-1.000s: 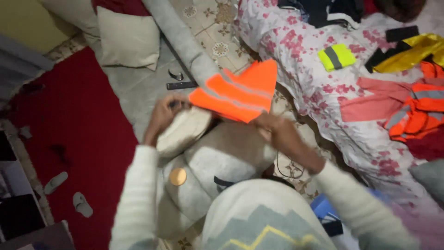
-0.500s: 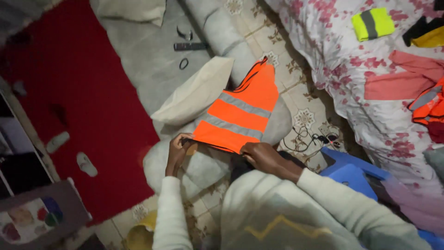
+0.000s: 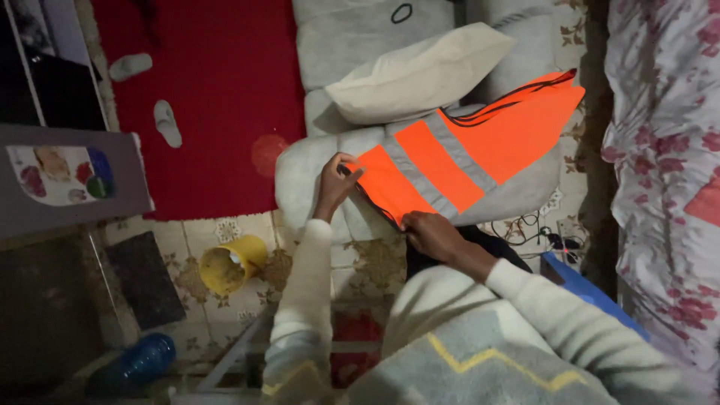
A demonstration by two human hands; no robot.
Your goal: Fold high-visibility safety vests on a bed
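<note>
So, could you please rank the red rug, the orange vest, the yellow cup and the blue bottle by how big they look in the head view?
1. red rug
2. orange vest
3. yellow cup and blue bottle: they look alike, and the bottle is dim, so no ranking.

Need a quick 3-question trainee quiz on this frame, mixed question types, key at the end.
1. True or false: both hands grip the folded orange fabric safety vest with grey reflective stripes.
2. Which hand holds the vest's corner nearest the red carpet? A) left hand B) right hand
3. Fill in: the vest lies across a pale grey ____, beside a cream pillow.

Key
1. True: the left hand pinches one corner and the right hand holds the lower edge.
2. A
3. Cushion
</note>
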